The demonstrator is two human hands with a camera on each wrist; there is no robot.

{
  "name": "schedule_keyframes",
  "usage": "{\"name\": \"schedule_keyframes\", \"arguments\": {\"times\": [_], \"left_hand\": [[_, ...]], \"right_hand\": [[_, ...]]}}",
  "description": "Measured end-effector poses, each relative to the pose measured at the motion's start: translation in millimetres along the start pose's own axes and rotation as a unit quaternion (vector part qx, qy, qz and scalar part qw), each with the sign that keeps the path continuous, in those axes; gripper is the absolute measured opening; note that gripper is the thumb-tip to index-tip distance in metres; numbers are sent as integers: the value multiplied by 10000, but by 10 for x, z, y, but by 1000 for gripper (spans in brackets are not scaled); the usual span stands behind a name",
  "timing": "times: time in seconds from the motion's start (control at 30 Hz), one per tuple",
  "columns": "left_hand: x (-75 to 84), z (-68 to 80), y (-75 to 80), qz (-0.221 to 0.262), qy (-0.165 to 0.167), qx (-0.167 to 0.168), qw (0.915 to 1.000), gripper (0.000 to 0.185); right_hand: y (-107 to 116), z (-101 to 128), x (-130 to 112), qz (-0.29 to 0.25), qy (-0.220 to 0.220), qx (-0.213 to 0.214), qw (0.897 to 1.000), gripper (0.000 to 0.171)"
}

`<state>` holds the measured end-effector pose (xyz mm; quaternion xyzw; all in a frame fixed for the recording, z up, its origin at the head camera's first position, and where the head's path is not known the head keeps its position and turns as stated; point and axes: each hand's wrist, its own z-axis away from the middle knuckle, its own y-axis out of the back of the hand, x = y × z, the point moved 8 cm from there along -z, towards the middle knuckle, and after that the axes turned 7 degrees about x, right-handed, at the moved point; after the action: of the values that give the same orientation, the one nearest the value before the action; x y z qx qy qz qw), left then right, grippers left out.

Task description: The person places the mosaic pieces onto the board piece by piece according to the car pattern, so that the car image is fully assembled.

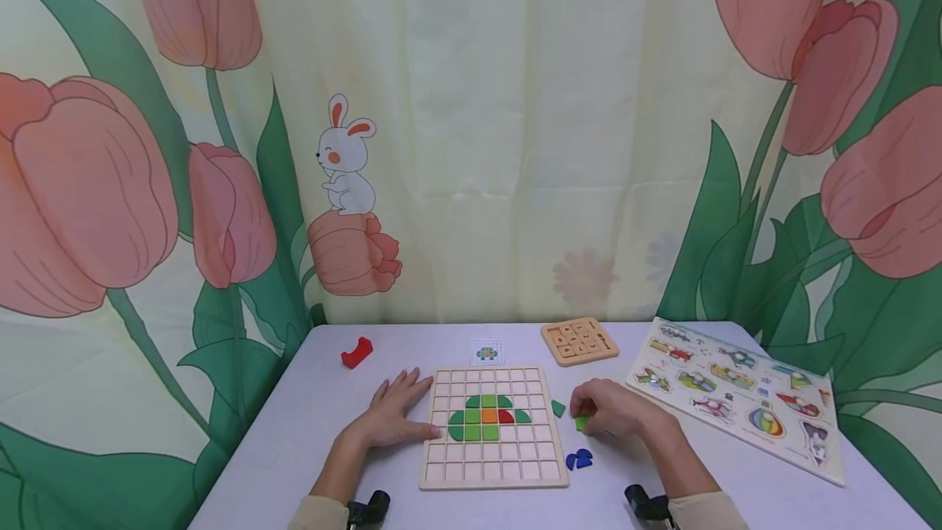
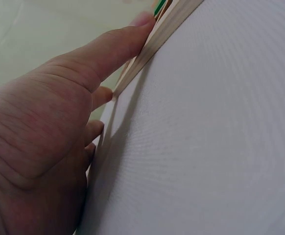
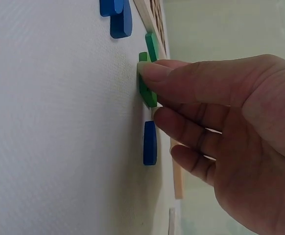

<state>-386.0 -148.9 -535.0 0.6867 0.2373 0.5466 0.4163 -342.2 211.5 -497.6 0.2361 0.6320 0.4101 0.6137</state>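
Right of the square wooden grid board, our right hand pinches a flat green wooden piece; left hand rests flat, fingers straight, against the board edge.

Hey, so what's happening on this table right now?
A person sits at a white table with a wooden grid board holding a partly built picture of green, orange and red tiles. The left hand lies flat against the board's left edge. The right hand pinches a green piece lying on the table beside the board, near blue pieces.
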Motion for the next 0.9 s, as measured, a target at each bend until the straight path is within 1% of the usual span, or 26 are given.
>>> {"name": "schedule_keyframes", "arguments": {"times": [0.37, 0.57, 0.73, 0.9], "left_hand": [[11, 3, 3, -22, -23, -12, 10000, 107], [19, 10, 13, 17, 10, 4, 10000, 106], [21, 24, 22, 39, 68, 26, 10000, 106], [23, 23, 26, 50, 54, 51, 10000, 106]], "right_hand": [[-65, -32, -14, -395, 205, -125, 9989, 24], [-62, -45, -5, -506, 376, -64, 9980, 23], [-41, -58, 7, -610, 360, 40, 9975, 24], [-22, -74, -3, -614, 338, 159, 9974, 24]]}}
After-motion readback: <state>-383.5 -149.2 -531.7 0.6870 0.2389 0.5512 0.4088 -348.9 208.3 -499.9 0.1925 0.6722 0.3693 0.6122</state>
